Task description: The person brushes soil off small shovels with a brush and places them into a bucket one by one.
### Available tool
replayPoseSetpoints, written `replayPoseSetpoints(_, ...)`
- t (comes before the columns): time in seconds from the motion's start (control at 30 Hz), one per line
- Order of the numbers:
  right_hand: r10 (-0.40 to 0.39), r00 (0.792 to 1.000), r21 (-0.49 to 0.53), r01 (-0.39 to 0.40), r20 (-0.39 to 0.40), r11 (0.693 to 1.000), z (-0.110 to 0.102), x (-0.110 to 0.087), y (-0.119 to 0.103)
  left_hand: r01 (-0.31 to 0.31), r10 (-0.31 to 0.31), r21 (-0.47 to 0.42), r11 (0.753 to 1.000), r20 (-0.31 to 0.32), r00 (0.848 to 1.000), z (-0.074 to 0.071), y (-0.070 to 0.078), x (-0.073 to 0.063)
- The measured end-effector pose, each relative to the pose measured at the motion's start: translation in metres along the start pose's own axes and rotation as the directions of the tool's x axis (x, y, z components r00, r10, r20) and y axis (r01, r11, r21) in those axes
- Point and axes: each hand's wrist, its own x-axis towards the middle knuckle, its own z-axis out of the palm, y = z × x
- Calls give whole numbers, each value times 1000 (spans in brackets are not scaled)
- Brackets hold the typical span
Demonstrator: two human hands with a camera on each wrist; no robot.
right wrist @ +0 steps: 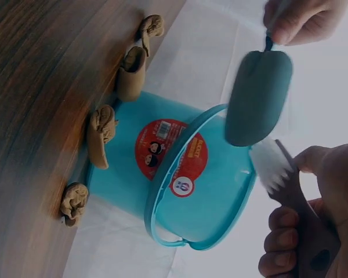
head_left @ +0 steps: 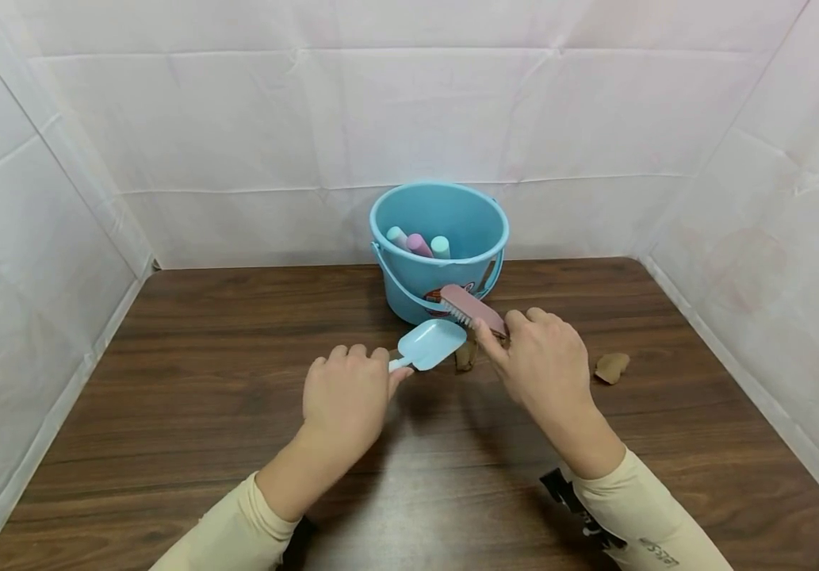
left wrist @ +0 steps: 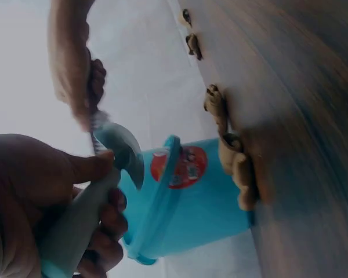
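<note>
My left hand (head_left: 348, 396) grips the handle of a small light blue scoop (head_left: 434, 342), held above the table with its pan toward the right. My right hand (head_left: 548, 361) holds a pink brush (head_left: 472, 309) by its handle, white bristles (right wrist: 269, 165) facing the scoop. In the right wrist view the bristles come right up to the pan's front edge. Just behind both tools stands a blue bucket (head_left: 445, 208) with its handle hanging down in front. A brown crumpled piece (head_left: 464, 357) on the table shows partly from behind the scoop.
Inside the bucket lean several pastel sticks (head_left: 419, 244). Another brown piece (head_left: 612, 368) lies to the right of my right hand. More curled brown pieces (right wrist: 101, 136) line up by the bucket's base in the right wrist view. White sheeting (head_left: 238, 119) encloses the wooden table (head_left: 202, 357).
</note>
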Motion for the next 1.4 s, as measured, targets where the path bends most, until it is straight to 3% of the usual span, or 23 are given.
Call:
replayPoseSetpoints(0.07, -38, 999, 14, 39, -25, 999, 0, 0, -1, 23, -18, -59, 998, 74, 997, 4, -3, 3)
replayPoseSetpoints(0.13, -85, 995, 39, 87, -48, 996, 0, 0, -2, 65, -35, -162, 985, 184, 982, 9, -7, 6)
replayPoseSetpoints(0.2, -130, 989, 56, 134, -70, 989, 0, -1, -3, 118, -12, -323, 939, 314, 949, 14, -13, 11)
replayPoseSetpoints(0.23, -148, 985, 65, 153, -88, 986, 0, -1, -3, 159, 14, -425, 891, 376, 927, 16, -16, 13)
replayPoseSetpoints(0.27, -162, 981, 74, 170, -109, 983, 0, -1, -4, 221, 50, -543, 810, 439, 897, 18, -18, 15)
replayPoseSetpoints(0.3, -173, 976, 76, 184, -130, 980, -1, -1, -4, 303, 95, -648, 699, 504, 859, 19, -20, 17)
replayPoseSetpoints(0.33, -181, 972, 77, 194, -151, 978, -1, -1, -5, 390, 155, -727, 564, 558, 816, 21, -21, 19)
replayPoseSetpoints(0.37, -187, 967, 78, 203, -173, 976, -1, 0, -5, 481, 220, -774, 412, 597, 772, 21, -22, 20)
replayPoseSetpoints(0.43, -194, 958, 80, 215, -214, 973, -2, 0, -6, 658, 336, -747, 101, 648, 684, 21, -21, 21)
replayPoseSetpoints(0.47, -193, 955, 82, 216, -224, 973, -2, 0, -7, 724, 387, -689, -26, 661, 643, 21, -20, 21)
replayPoseSetpoints(0.5, -192, 954, 83, 216, -231, 973, -2, 0, -7, 771, 430, -626, -117, 668, 608, 19, -20, 21)
replayPoseSetpoints(0.53, -189, 952, 84, 214, -239, 973, -2, 0, -7, 800, 468, -569, -191, 663, 584, 19, -19, 21)
replayPoseSetpoints(0.57, -188, 951, 85, 214, -244, 973, -2, 0, -7, 816, 494, -522, -247, 657, 570, 17, -18, 21)
replayPoseSetpoints(0.6, -186, 951, 86, 213, -249, 973, -3, 0, -7, 823, 511, -492, -285, 648, 565, 16, -18, 21)
replayPoseSetpoints(0.63, -183, 950, 87, 211, -252, 974, -3, 0, -8, 823, 522, -476, -309, 639, 565, 15, -17, 21)
replayPoseSetpoints(0.7, -180, 950, 89, 209, -255, 974, -4, 0, -8, 822, 529, -467, -327, 630, 569, 14, -16, 20)
replayPoseSetpoints(1.0, -199, 953, 103, 227, -229, 968, -7, -3, -12, 811, 537, -495, -312, 613, 580, 11, -14, 19)
replayPoseSetpoints(1.17, -199, 956, 107, 226, -218, 968, -8, -3, -12, 815, 549, -485, -316, 607, 574, 8, -12, 18)
replayPoseSetpoints(1.4, -233, 953, 126, 260, -196, 957, -11, -6, -19, 821, 557, -452, -347, 605, 569, 8, -13, 18)
